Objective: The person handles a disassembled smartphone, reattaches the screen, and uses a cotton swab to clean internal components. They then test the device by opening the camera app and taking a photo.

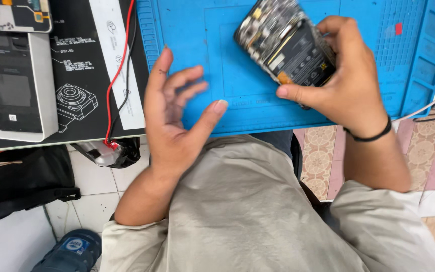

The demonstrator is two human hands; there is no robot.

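- One opened phone (289, 44), back cover off, battery showing, was held tilted above one blue work mat (212, 60).
- Right hand (348, 80) gripped the phone's lower end.
- Left hand (174, 116) hovered empty, fingers spread, palm up.

We saw open blue mat (217, 30) between our left hand (174, 108) and the opened phone (285, 43) gripped in our right hand (346, 80); a hand could pass there. Leftward, red and black wires (122, 65) ran along the mat's edge, and beyond them a white device (13, 80) on a black sheet (81, 60) blocked that side.
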